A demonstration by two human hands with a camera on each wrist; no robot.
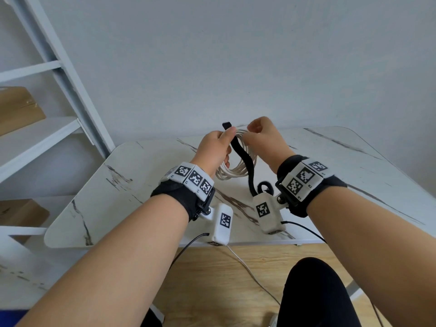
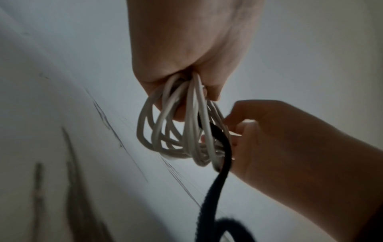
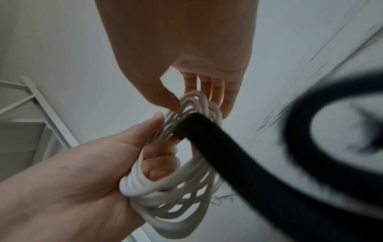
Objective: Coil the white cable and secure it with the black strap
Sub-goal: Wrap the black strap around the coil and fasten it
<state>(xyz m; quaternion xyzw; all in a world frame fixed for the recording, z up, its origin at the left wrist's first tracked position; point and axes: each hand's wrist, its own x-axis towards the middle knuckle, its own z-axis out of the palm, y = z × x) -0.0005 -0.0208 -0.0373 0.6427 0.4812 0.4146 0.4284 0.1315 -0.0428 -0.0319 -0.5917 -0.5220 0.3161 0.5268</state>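
Note:
The white cable (image 1: 236, 169) is wound into a coil of several loops and held up above the marble table (image 1: 141, 185). My left hand (image 1: 226, 138) grips the coil's left side, and its thumb pins the black strap (image 1: 244, 161) against the loops. The strap's short end sticks up past the thumb. Its long tail hangs down over the coil and curls on the table. My right hand (image 1: 250, 135) pinches the top of the coil beside the strap. In the left wrist view the coil (image 2: 165, 131) hangs from my fist. In the right wrist view the strap (image 3: 238, 163) crosses the coil (image 3: 176, 196).
A white shelf unit (image 1: 47, 128) with a cardboard box (image 1: 18, 109) stands to the left, close to the table's corner. The wall runs right behind the table. Thin camera leads trail off the near table edge (image 1: 165, 245) towards the wooden floor.

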